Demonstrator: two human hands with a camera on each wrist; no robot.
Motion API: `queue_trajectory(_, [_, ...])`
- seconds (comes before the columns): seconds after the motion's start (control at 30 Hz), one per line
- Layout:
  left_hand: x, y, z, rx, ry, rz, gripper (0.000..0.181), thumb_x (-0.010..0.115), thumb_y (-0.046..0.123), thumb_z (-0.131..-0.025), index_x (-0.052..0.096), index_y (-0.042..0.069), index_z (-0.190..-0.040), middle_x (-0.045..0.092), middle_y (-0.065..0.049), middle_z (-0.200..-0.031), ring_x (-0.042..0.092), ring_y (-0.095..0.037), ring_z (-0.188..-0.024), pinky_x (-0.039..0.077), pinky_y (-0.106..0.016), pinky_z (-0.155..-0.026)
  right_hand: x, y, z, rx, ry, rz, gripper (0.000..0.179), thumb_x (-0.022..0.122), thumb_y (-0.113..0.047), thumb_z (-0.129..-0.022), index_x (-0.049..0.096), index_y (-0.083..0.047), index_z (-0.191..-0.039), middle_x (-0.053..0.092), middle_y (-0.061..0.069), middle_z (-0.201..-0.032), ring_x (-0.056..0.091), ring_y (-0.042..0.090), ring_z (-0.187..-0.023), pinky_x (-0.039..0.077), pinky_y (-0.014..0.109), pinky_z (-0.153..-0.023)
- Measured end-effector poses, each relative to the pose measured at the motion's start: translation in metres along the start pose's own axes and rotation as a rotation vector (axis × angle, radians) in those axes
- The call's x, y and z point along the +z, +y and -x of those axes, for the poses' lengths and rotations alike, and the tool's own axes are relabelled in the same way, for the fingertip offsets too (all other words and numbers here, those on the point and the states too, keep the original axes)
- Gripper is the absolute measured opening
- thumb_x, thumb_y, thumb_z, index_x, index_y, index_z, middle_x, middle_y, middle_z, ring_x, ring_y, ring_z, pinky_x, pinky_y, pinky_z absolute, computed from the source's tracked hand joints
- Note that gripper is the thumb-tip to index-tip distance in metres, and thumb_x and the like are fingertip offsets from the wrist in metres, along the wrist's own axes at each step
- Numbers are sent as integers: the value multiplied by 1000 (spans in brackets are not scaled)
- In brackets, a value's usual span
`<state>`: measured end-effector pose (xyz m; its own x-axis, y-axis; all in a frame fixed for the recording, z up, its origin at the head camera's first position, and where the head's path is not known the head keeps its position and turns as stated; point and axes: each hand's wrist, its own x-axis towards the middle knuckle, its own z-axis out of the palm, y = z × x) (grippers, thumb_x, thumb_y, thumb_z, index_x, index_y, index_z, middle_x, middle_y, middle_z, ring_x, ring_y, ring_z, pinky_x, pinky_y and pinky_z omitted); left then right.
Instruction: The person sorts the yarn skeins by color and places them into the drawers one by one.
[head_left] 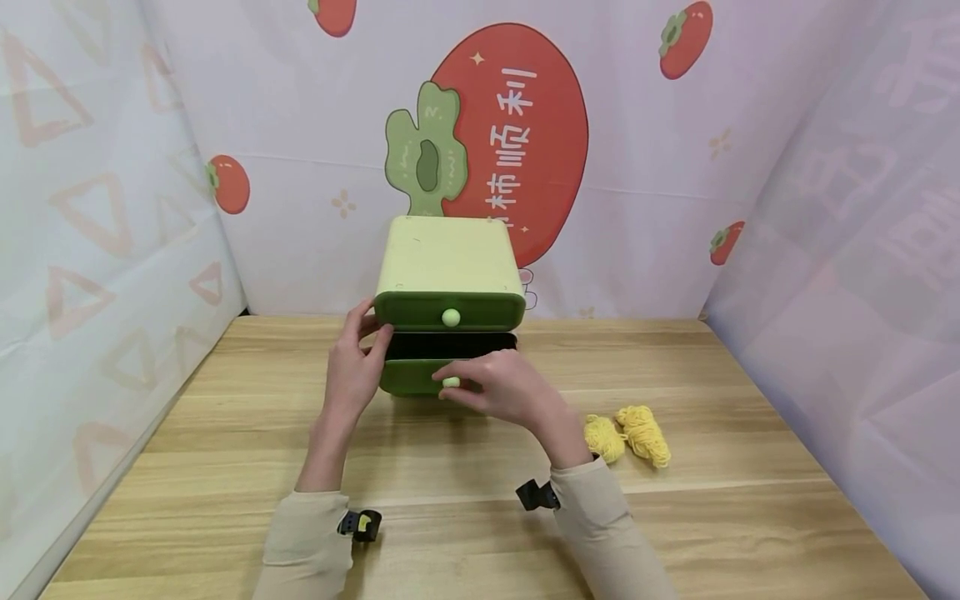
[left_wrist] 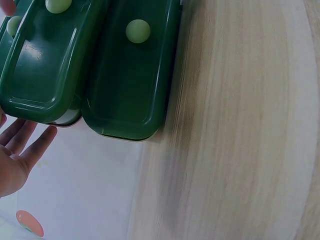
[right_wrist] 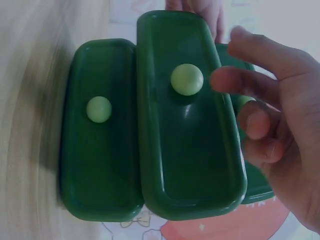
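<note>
A small desktop cabinet (head_left: 453, 258) has a cream top and green drawers with pale round knobs. Its middle drawer (right_wrist: 192, 150) is pulled out, and the inside looks dark from above. My left hand (head_left: 352, 367) rests against the cabinet's left side with fingers extended, as the left wrist view also shows. Just in front of the middle drawer's knob (right_wrist: 187, 79) is my right hand (head_left: 510, 387), fingers loosely bent and spread. In the right wrist view the fingertips stand apart from that knob. The top drawer (head_left: 412, 312) and bottom drawer (left_wrist: 127, 85) are pushed in.
Two bundles of yellow yarn, a rounder one (head_left: 604, 438) and a longer one (head_left: 643, 436), lie on the wooden table (head_left: 750, 508) beside my right forearm. Behind the cabinet hangs a printed cloth backdrop (head_left: 637, 167), with pale cloth walls at both sides.
</note>
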<state>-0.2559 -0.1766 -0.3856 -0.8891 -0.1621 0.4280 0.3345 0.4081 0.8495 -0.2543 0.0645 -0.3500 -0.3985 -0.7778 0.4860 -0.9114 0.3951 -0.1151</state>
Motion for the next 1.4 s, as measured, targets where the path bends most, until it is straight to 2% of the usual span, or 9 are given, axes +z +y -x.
queue_trajectory(0.1, [0,0,0,-2,1,3,48,56,30,-102,43,27,-149,62,-13,-129,58,-29,-125,54,-55,-94,1,-1,0,70,-103,-25,22,75,-26,-90,75,-20,-111,68,-10,-71,46,-1,-52,40,12,-54])
queue_trajectory(0.2, [0,1,0,-1,2,8,48,57,30,-102,44,27,-149,62,-12,-129,58,-29,-124,55,-54,-93,2,0,1,141,-165,-21,23,74,-21,-91,74,-20,-114,67,-8,-69,41,1,-50,38,14,-52])
queue_trajectory(0.4, [0,1,1,-10,1,-1,49,56,29,-102,43,26,-149,62,-13,-130,58,-29,-125,55,-53,-94,6,1,0,208,-171,11,25,71,-9,-89,75,-21,-111,60,-8,-60,34,3,-50,31,17,-49])
queue_trajectory(0.5, [-1,0,2,-14,3,-2,49,57,29,-102,43,25,-149,61,-13,-130,58,-29,-125,55,-53,-94,9,1,0,201,-160,34,26,68,-7,-90,74,-22,-110,51,-8,-54,30,3,-48,25,17,-47])
queue_trajectory(0.6, [-2,-1,2,-16,5,2,49,57,29,-102,43,25,-149,61,-13,-130,58,-29,-125,55,-53,-94,11,2,0,186,-141,67,24,67,-8,-91,74,-23,-110,49,-8,-52,29,3,-47,23,17,-46])
queue_trajectory(0.83, [-1,-1,1,-20,3,1,49,56,31,-102,43,26,-150,61,-12,-131,57,-28,-126,54,-53,-95,16,5,1,201,-72,119,22,69,-10,-91,73,-23,-108,60,-10,-64,40,4,-51,31,17,-48])
queue_trajectory(0.97, [0,1,1,-14,-2,2,49,56,30,-102,43,24,-149,61,-13,-131,57,-28,-125,54,-52,-95,20,8,2,226,-21,167,21,69,-12,-92,72,-26,-108,62,-10,-66,41,6,-50,30,19,-48])
queue_trajectory(1.23, [1,1,1,-16,-7,3,50,56,30,-103,42,24,-150,61,-13,-131,57,-28,-126,54,-51,-95,33,15,3,224,116,244,24,70,-11,-91,72,-27,-109,59,-9,-57,37,6,-45,28,21,-45])
queue_trajectory(1.4, [0,0,1,-15,0,1,50,56,30,-102,43,24,-150,61,-14,-131,57,-29,-125,55,-52,-94,40,15,2,265,153,286,23,69,-14,-93,71,-29,-111,52,-7,-52,32,6,-43,23,20,-42])
